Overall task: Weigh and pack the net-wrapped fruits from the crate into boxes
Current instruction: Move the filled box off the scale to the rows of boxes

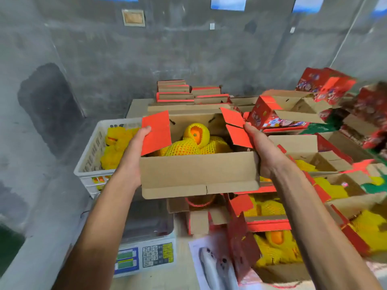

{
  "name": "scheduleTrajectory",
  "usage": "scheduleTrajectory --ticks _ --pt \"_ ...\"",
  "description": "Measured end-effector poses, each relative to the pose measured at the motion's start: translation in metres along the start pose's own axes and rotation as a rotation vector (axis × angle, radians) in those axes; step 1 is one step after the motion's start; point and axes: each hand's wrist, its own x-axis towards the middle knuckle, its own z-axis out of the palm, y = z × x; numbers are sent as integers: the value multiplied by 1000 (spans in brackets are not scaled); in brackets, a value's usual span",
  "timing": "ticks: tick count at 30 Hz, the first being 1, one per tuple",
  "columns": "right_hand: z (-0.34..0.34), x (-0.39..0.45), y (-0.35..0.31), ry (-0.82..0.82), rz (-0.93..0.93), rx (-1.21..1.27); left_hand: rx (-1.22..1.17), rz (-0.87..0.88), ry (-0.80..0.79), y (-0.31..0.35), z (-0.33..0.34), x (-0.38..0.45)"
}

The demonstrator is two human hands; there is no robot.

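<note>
A cardboard box [199,174] with red flaps is held up in the air above the scale [144,254]. My left hand [134,155] grips its left side with the thumb on the left flap. On the right side, my right hand [263,151] grips the box below the right flap. Inside lie yellow net-wrapped fruits [195,141]; one shows orange skin through its net. The white crate [92,162] with more netted fruits stands at the left behind the box.
Open boxes [272,248] holding netted fruits crowd the right side and front. Flat folded boxes [188,94] are stacked at the back by the grey wall. A printed sheet [209,264] lies by the scale.
</note>
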Motion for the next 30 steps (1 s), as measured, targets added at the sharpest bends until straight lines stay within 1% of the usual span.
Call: scheduleTrajectory --ticks 8,13,16,21,26,30 --pt "-149 8 -44 118 46 -18 11 -33 -71 -47 154 20" --pt "-227 42 -80 152 4 -29 -35 -35 -111 -73 240 60" --pt "-275 64 -105 203 5 -57 -38 -46 -129 -90 294 82" --pt "-352 91 -144 280 17 -56 9 -49 -158 -112 383 110" --pt "-426 110 -161 301 55 -18 20 -79 -201 -143 455 126" --pt "-474 137 -156 247 103 -18 29 -122 -140 -174 495 136"
